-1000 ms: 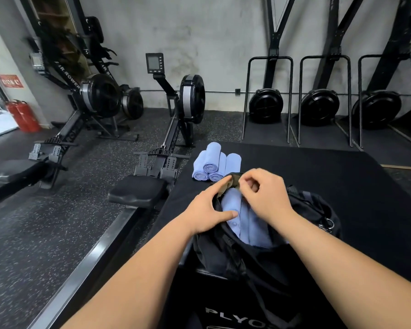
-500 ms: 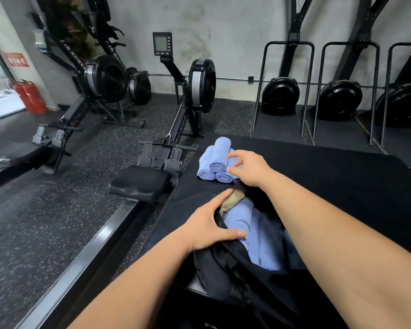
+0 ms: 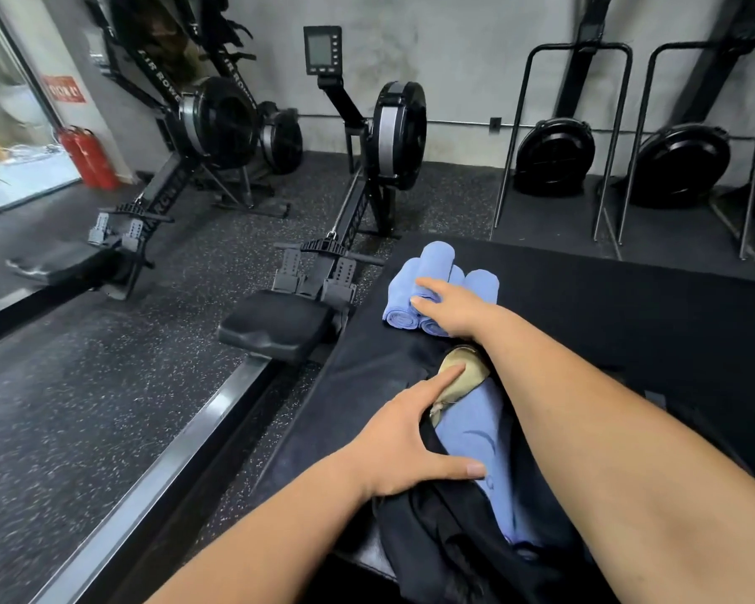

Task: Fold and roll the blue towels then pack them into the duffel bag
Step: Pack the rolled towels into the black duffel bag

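Three rolled blue towels (image 3: 404, 294) lie stacked on the black mat (image 3: 628, 324) beyond the bag. My right hand (image 3: 452, 307) lies over them, its thumb and forefinger wrapped round the top roll. The black duffel bag (image 3: 436, 542) sits open in front of me, with blue towels (image 3: 476, 433) packed inside and a tan lining (image 3: 465, 370) showing at its far end. My left hand (image 3: 406, 442) presses on the bag's left rim with fingers spread, the forefinger on the tan lining and the thumb across the opening.
A rowing machine (image 3: 367, 176) stands just left of the mat, its seat (image 3: 280, 324) close to the mat's edge. A second rower (image 3: 184, 137) is further left. Black weight discs in racks (image 3: 554, 154) line the back wall. Red fire extinguishers (image 3: 88, 156) stand by the window.
My right hand left the bag's opening, reached forward to the rolled towels and now lies further over them. My left hand stayed on the bag's rim.
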